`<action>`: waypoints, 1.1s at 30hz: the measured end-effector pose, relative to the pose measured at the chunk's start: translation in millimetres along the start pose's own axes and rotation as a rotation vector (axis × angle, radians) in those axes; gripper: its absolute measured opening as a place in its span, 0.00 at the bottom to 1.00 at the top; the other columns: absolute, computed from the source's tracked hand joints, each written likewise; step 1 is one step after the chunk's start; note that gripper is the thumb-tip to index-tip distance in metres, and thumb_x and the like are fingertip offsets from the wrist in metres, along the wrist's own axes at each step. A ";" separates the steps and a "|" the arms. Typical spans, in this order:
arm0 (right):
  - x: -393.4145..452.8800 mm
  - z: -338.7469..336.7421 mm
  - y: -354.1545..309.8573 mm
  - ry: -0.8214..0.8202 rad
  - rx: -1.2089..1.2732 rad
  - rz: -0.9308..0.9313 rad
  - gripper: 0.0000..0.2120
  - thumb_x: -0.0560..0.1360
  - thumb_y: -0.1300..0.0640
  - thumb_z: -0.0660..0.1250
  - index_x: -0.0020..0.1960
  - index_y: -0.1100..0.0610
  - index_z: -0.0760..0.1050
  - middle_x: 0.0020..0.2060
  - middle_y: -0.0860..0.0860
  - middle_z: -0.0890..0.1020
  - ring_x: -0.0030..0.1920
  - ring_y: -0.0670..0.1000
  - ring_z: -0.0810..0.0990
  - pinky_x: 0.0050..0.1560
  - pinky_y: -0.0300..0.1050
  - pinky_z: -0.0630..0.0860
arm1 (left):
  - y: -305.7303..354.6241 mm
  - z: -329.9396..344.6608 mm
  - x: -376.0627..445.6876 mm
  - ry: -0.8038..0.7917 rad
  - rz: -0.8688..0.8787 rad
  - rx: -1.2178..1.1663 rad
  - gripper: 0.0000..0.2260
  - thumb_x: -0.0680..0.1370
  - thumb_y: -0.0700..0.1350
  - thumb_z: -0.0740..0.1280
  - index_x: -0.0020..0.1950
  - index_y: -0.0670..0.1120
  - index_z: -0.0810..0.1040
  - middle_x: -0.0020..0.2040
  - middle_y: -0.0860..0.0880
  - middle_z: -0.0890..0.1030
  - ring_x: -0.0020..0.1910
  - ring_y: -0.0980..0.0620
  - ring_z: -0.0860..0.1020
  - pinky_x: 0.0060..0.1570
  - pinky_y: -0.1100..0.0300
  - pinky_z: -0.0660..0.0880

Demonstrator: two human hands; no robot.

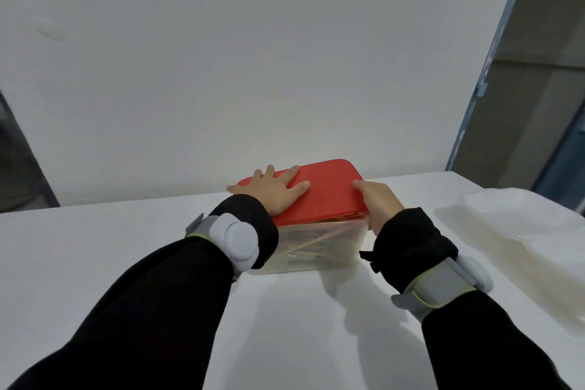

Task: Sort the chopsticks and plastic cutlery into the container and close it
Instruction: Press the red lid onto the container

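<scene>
Red plastic covers the container now, so the step in hand is, by my judgement, to seat the lid and finish the closing.

On the left side, the left hand lies flat on the red lid. Its fingers are spread and straight, and the palm presses down on the left part of the lid. It grips nothing; it only pushes. This is a good way to hold that side down, but the pressure should stay vertical so the box does not slide on the white table.

In the middle, the clear container stands on the table near its far edge, close to the wall. Through the front wall I see thin wooden chopsticks lying slanted inside. Whether plastic cutlery is also inside, I cannot tell. One stick seems to reach high toward the rim, so it may catch under the lid.

On the right, the right hand holds the near right corner of the lid, the thumb on top and the other fingers hidden at the side. The front edge there looks a little raised above the rim. I would press this corner down firmly, then run along the front edge.

Further right lies a pale translucent tray, not touched.
</scene>
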State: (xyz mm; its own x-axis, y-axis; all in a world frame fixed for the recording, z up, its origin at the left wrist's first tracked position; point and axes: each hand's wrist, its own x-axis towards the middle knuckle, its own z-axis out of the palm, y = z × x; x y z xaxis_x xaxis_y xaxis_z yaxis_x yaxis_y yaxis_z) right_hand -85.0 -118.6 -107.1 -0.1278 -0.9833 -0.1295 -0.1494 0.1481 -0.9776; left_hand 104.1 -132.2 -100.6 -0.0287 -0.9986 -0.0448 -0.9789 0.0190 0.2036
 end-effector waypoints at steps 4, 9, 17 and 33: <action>-3.3 -7.2 16.8 -0.013 -0.006 -0.032 0.24 0.78 0.55 0.62 0.70 0.65 0.65 0.60 0.56 0.76 0.59 0.56 0.77 0.63 0.53 0.72 | 3.1 2.8 -2.6 -0.006 -0.004 0.046 0.28 0.74 0.72 0.44 0.73 0.68 0.46 0.78 0.53 0.50 0.77 0.47 0.48 0.65 0.29 0.53; -0.2 -1.5 23.3 0.071 -0.138 -0.170 0.15 0.80 0.57 0.57 0.58 0.66 0.76 0.54 0.61 0.81 0.55 0.60 0.79 0.62 0.54 0.73 | 5.6 0.6 -2.0 -0.012 -0.015 0.054 0.29 0.74 0.72 0.43 0.74 0.67 0.45 0.78 0.52 0.49 0.77 0.46 0.47 0.63 0.25 0.51; -3.0 -5.6 36.4 0.020 0.021 -0.197 0.13 0.81 0.62 0.55 0.59 0.63 0.75 0.49 0.56 0.80 0.51 0.54 0.78 0.56 0.47 0.74 | 7.1 6.8 -4.1 0.048 0.012 0.074 0.28 0.74 0.71 0.43 0.73 0.68 0.47 0.77 0.51 0.53 0.76 0.45 0.51 0.63 0.27 0.53; 19.9 63.4 -24.7 -0.055 -1.231 -0.365 0.24 0.81 0.53 0.46 0.76 0.46 0.50 0.77 0.47 0.47 0.77 0.53 0.43 0.69 0.71 0.43 | 0.5 5.3 0.3 0.022 0.024 0.012 0.24 0.78 0.66 0.43 0.74 0.68 0.45 0.78 0.51 0.49 0.77 0.45 0.48 0.66 0.30 0.49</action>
State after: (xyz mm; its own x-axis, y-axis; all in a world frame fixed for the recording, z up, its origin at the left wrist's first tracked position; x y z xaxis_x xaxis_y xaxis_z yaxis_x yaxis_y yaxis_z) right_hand -21.7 -148.5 -96.0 0.1475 -0.9861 0.0767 -0.9734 -0.1585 -0.1652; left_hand 102.6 -132.3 -105.8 -0.0481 -0.9987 -0.0183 -0.9803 0.0437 0.1926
